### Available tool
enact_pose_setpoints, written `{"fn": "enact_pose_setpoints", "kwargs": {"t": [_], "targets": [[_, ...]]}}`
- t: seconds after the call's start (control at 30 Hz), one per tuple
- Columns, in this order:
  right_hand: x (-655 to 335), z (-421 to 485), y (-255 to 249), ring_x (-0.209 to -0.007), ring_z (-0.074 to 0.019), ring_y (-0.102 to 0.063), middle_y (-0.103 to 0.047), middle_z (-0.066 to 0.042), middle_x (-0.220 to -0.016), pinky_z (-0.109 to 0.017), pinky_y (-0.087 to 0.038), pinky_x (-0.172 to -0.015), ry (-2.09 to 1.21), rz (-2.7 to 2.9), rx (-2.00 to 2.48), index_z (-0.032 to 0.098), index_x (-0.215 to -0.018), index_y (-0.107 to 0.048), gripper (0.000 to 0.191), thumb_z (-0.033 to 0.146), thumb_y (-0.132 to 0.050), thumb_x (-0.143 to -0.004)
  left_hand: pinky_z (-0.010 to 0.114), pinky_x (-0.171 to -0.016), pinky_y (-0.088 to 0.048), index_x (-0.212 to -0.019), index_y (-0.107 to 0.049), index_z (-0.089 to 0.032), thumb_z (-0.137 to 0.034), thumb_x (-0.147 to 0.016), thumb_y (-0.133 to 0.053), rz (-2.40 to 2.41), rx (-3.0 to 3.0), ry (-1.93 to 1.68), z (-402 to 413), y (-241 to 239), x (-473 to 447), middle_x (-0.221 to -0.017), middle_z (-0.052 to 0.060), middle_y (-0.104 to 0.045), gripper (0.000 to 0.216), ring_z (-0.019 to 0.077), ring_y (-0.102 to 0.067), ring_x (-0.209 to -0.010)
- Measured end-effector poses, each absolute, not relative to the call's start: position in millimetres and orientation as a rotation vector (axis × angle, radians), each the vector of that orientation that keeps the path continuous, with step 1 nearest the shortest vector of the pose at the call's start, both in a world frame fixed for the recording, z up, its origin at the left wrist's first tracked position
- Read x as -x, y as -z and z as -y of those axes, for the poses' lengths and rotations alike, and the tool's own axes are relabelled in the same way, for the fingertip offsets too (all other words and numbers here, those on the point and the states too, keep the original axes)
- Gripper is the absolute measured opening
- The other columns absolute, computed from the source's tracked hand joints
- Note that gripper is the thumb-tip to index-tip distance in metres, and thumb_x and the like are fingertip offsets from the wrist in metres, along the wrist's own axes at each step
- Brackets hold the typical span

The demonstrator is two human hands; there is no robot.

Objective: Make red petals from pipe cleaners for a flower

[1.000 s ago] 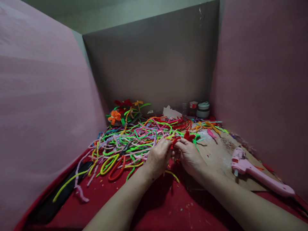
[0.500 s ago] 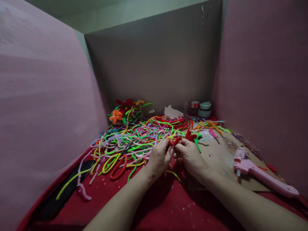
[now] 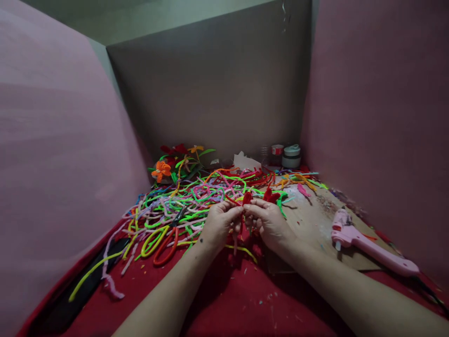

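My left hand (image 3: 222,222) and my right hand (image 3: 264,220) meet over the front of the pile, both with fingers pinched. Between their fingertips is a red pipe cleaner (image 3: 247,198), bent into a petal-like loop with a thin end reaching left over my left fingers. My fingers hide its lower part. Just behind my right hand lies another red looped pipe-cleaner piece (image 3: 271,195), beside a green leaf-like one (image 3: 281,206). The heap of coloured pipe cleaners (image 3: 196,196) spreads behind and left of my hands.
Scissors with yellow and red handles (image 3: 166,250) lie left on the red cloth (image 3: 231,304). A pink glue gun (image 3: 372,248) rests on cardboard (image 3: 315,234) at right. Pipe-cleaner flowers (image 3: 161,172), a lidded jar (image 3: 291,157) and white paper (image 3: 245,161) stand at the back. Pink walls flank both sides.
The red pipe cleaner between my fingers has turned from lying sideways to standing more upright, and its thin end now shows at left. The whole view has shifted slightly.
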State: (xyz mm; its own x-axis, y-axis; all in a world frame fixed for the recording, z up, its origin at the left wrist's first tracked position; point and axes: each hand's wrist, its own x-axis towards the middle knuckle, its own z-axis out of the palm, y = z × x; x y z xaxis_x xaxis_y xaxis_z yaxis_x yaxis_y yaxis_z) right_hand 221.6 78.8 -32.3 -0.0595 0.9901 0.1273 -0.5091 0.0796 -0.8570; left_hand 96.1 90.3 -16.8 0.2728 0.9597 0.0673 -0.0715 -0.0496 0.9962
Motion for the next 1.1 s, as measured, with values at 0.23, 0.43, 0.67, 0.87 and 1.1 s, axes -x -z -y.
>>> {"fn": "enact_pose_setpoints", "kwargs": {"t": [0.23,0.43,0.67,0.87,1.1], "targets": [[-221,-81,36,-0.051,-0.0091,-0.046,-0.054,0.003,-0.056,-0.024,-0.036,-0.053,-1.333,0.898,0.779,0.015,-0.059,-0.057,0.015,0.026,-0.068,-0.060,0.017,-0.029,-0.029,-0.067,-0.056,-0.014,-0.028,-0.072,-0.059,-0.997,-1.306,-1.006,-90,16,-97,-0.039,-0.005,-0.049,0.015,0.0063,-0.038,-0.029],[-221,-80,35,-0.052,-0.0101,-0.048,-0.057,0.002,-0.055,-0.025,-0.037,-0.055,-1.286,0.925,0.798,0.015,-0.062,-0.062,0.015,0.029,-0.068,-0.061,0.016,-0.032,-0.030,-0.070,-0.056,-0.014,-0.027,-0.067,-0.067,-0.998,-1.272,-1.069,-89,11,-97,-0.046,-0.004,-0.053,0.018,0.0061,-0.043,-0.034],[-218,-75,33,-0.043,-0.0069,-0.040,-0.051,0.003,-0.051,-0.022,-0.029,-0.044,-1.354,1.071,0.801,0.015,-0.059,-0.057,0.021,0.033,-0.066,-0.066,0.018,-0.052,-0.042,-0.090,-0.066,-0.013,-0.024,-0.062,-0.073,-0.897,-1.224,-1.045,-94,2,-89,-0.071,0.002,-0.065,0.031,0.0075,-0.056,-0.055],[-217,-73,34,-0.045,-0.0064,-0.036,-0.048,0.003,-0.050,-0.023,-0.025,-0.045,-1.378,1.141,0.856,0.013,-0.059,-0.059,0.021,0.032,-0.064,-0.067,0.020,-0.053,-0.039,-0.063,-0.067,-0.011,-0.022,-0.060,-0.071,-0.984,-1.385,-1.074,-90,-1,-91,-0.056,-0.002,-0.059,0.012,0.0075,-0.050,-0.051],[-214,-69,33,-0.038,-0.0052,-0.033,-0.043,0.006,-0.040,-0.022,-0.021,-0.041,-1.356,1.069,0.963,0.016,-0.046,-0.048,0.019,0.020,-0.061,-0.060,0.023,-0.062,-0.037,-0.060,-0.067,-0.016,-0.014,-0.067,-0.061,-1.166,-1.939,-1.380,-85,6,-97,-0.064,-0.001,-0.055,0.009,0.0104,-0.050,-0.063]]}}
